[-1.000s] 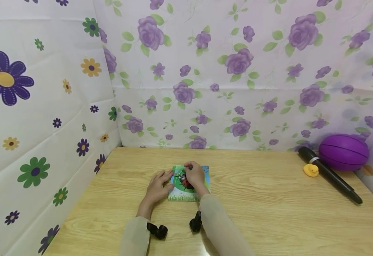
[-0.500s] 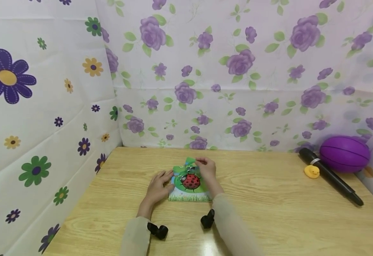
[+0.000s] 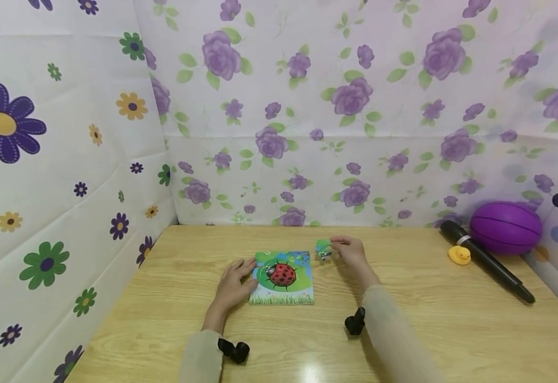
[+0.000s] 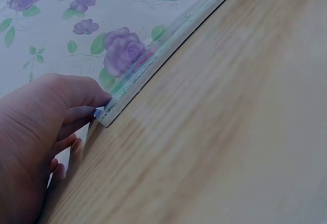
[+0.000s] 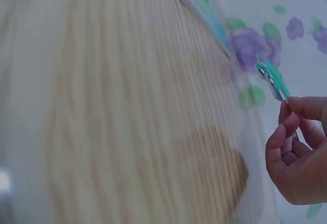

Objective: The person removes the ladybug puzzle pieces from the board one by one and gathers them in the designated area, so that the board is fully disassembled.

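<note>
A square ladybug jigsaw puzzle (image 3: 282, 276) lies flat on the table in the head view. My left hand (image 3: 234, 284) rests against its left side, fingertips along the edge and thumb lower down. In the left wrist view, that hand (image 4: 46, 112) touches the corner of the puzzle's pale edge (image 4: 153, 71). To the right of the puzzle, my right hand (image 3: 352, 252) pinches a small green puzzle piece (image 3: 323, 246), raised off the table. The right wrist view shows the piece (image 5: 273, 81) between thumb and finger, the other fingers curled beneath.
At the table's right side are a purple ball (image 3: 506, 227), a black marker-shaped stick (image 3: 491, 266) and a yellow toy duck (image 3: 459, 255). Flowered cloth (image 3: 269, 106) hangs behind and to the left of the wooden table (image 3: 164, 319).
My right hand has lifted the green puzzle piece from the upper part of the puzzle and carried it rightward, off the puzzle. The left hand stays at the left edge.
</note>
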The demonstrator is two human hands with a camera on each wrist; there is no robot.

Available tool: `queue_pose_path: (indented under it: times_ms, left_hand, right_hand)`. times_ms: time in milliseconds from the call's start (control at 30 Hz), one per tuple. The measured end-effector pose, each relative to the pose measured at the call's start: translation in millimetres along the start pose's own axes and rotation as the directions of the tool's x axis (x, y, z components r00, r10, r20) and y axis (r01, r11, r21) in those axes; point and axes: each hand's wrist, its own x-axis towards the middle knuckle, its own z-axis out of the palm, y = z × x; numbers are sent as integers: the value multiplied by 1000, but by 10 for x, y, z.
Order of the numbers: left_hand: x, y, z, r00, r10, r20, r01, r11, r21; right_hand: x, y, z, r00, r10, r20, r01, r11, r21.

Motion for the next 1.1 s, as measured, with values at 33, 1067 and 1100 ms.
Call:
queue_pose_path:
  times_ms: [33,1067,1100]
  left_hand:
    - [-2,-3,-3,1000,3,-1,-3,1000,-4]
    - [-17,19,-34,1000,17,-17,-17,999,-46]
    - [-16,21,-32,1000,18,-15,-18,999,-48]
  right_hand:
    - [6,21,-43,1000,10,4,-10,1000,-5]
    - [127,350,-176,997,-63,-42,58,993,-98]
    - [128,348,-178,997,-65,-46,60,993,-102]
